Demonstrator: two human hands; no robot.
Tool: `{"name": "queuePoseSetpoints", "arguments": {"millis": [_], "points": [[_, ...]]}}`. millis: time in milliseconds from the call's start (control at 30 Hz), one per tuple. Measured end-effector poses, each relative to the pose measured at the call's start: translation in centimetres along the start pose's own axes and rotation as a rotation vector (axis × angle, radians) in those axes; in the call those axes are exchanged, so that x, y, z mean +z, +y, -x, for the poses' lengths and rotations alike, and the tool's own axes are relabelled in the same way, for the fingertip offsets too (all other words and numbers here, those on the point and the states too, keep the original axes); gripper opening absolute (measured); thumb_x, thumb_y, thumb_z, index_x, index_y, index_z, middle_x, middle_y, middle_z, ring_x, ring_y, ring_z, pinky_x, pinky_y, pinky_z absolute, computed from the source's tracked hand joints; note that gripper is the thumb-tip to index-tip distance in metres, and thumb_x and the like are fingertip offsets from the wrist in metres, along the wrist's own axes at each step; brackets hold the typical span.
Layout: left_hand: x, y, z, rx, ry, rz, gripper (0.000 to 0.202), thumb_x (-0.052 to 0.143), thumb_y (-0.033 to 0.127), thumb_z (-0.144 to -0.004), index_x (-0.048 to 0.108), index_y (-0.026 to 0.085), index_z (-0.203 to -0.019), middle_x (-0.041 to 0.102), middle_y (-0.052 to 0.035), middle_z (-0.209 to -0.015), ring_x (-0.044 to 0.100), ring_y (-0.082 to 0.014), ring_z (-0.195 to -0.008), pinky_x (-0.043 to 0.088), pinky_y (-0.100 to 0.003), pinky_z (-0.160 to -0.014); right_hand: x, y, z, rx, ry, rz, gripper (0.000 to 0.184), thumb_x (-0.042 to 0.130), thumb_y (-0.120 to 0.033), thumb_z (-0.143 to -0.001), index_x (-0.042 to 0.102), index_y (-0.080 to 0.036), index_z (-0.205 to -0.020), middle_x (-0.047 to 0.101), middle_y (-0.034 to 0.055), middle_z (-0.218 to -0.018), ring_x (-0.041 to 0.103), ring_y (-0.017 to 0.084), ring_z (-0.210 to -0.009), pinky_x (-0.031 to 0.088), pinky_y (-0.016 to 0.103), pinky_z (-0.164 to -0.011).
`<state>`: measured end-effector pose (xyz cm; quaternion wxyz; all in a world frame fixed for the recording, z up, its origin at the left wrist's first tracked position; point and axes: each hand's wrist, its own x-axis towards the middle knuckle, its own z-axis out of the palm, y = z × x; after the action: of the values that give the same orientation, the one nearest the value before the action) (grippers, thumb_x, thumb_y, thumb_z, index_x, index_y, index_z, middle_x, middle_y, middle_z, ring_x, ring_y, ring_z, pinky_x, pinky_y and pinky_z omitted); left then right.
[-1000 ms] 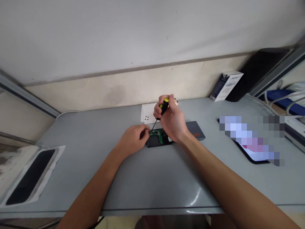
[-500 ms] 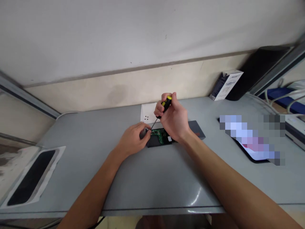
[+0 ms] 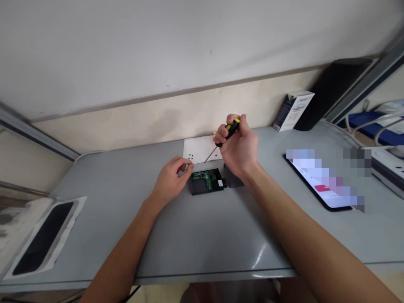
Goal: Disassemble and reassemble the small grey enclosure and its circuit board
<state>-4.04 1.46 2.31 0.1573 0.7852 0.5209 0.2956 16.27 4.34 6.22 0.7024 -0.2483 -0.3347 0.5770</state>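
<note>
My right hand (image 3: pixel 240 147) is closed around the black and yellow handle of a screwdriver (image 3: pixel 232 127). Its thin shaft slants down to the left, its tip above the far edge of an opened black device (image 3: pixel 206 182) with a green circuit board. At the device's left far corner, my left hand (image 3: pixel 173 179) has thumb and forefinger pinched together; whatever may be between them is too small to make out. Behind the device lies a white sheet of paper (image 3: pixel 200 145) with several tiny dark pieces, probably screws. A dark flat panel (image 3: pixel 234 181) is partly hidden under my right hand.
To the right lies a tablet (image 3: pixel 328 198) with a lit, partly blurred screen. A carton (image 3: pixel 293 111) and a black cylinder (image 3: pixel 331 94) stand against the back wall. On the left a dark slab (image 3: pixel 44 237) rests on white paper, near the table's front edge (image 3: pixel 189 278).
The screwdriver has come away from the device's left corner, moving up and right with my right hand. My left hand has shifted slightly left and up, fingertips still pinched. The view has shifted slightly.
</note>
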Motion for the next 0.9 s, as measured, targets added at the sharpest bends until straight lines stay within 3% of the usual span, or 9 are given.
{"name": "queuePoseSetpoints", "arguments": {"millis": [200,333,433,600,733,800,900], "points": [[1.2,1.9,-4.5,0.071,-0.185,-0.191,0.021,0.056,0.026,-0.1,0.075,0.021,-0.093,0.074,-0.0034,-0.096,0.061,-0.0172,-0.075,0.045,-0.031,-0.072,-1.5,-0.1,-1.1,-0.129,0.062,0.096,0.054,0.048,-0.074,-0.098,0.044,-0.026,-0.073,0.035,-0.0035,-0.061,0.04,0.013,-0.052,0.043,0.027,-0.051],[2.5,3.0,-7.6,0.107,-0.273,-0.297,0.025,0.055,0.028,-0.103,0.076,0.02,-0.091,0.074,-0.0059,-0.092,0.064,-0.0196,-0.075,0.043,-0.031,-0.07,-2.4,-0.2,-1.6,-0.15,0.088,0.061,0.051,0.051,-0.067,-0.099,0.043,-0.025,-0.071,0.033,-0.0039,-0.061,0.038,0.012,-0.051,0.041,0.027,-0.049],[3.3,3.2,-8.6,0.122,-0.289,-0.355,0.028,0.054,0.027,-0.104,0.076,0.019,-0.088,0.073,-0.0079,-0.091,0.065,-0.0223,-0.079,0.044,-0.033,-0.073,-2.9,-0.5,-1.9,-0.162,0.119,0.031,0.049,0.05,-0.062,-0.101,0.043,-0.025,-0.07,0.033,-0.0042,-0.062,0.037,0.012,-0.051,0.04,0.026,-0.049],[3.8,2.7,-8.6,0.132,-0.302,-0.389,0.028,0.054,0.024,-0.103,0.077,0.02,-0.087,0.075,-0.0072,-0.091,0.067,-0.0223,-0.081,0.046,-0.032,-0.073,-3.7,-1.1,-2.4,-0.185,0.148,0.028,0.046,0.051,-0.057,-0.1,0.041,-0.025,-0.068,0.031,-0.0044,-0.063,0.036,0.012,-0.051,0.04,0.026,-0.049],[2.8,2.9,-7.6,0.107,-0.293,-0.318,0.027,0.054,0.032,-0.105,0.078,0.02,-0.108,0.077,-0.0082,-0.107,0.069,-0.0218,-0.085,0.051,-0.034,-0.079,-3.8,-1.7,-2.5,-0.208,0.147,0.038,0.048,0.051,-0.058,-0.101,0.041,-0.025,-0.067,0.031,-0.0042,-0.062,0.036,0.012,-0.051,0.04,0.026,-0.049],[2.1,3.2,-6.2,0.083,-0.269,-0.23,0.032,0.053,0.037,-0.107,0.074,0.02,-0.122,0.076,-0.0092,-0.118,0.071,-0.0236,-0.095,0.054,-0.037,-0.088,-3.7,-2.2,-2.4,-0.226,0.142,0.078,0.049,0.051,-0.059,-0.101,0.042,-0.025,-0.067,0.033,-0.0037,-0.063,0.037,0.012,-0.052,0.04,0.027,-0.05],[1.3,3.6,-3.3,0.114,-0.314,-0.105,0.045,0.063,0.044,-0.103,0.063,0.023,-0.143,0.068,-0.0105,-0.141,0.065,-0.0286,-0.127,0.051,-0.042,-0.108,-3.5,-3.2,-1.9,-0.259,0.104,0.197,0.051,0.053,-0.062,-0.101,0.048,-0.025,-0.066,0.039,-0.0023,-0.063,0.039,0.012,-0.054,0.038,0.029,-0.052]]}}
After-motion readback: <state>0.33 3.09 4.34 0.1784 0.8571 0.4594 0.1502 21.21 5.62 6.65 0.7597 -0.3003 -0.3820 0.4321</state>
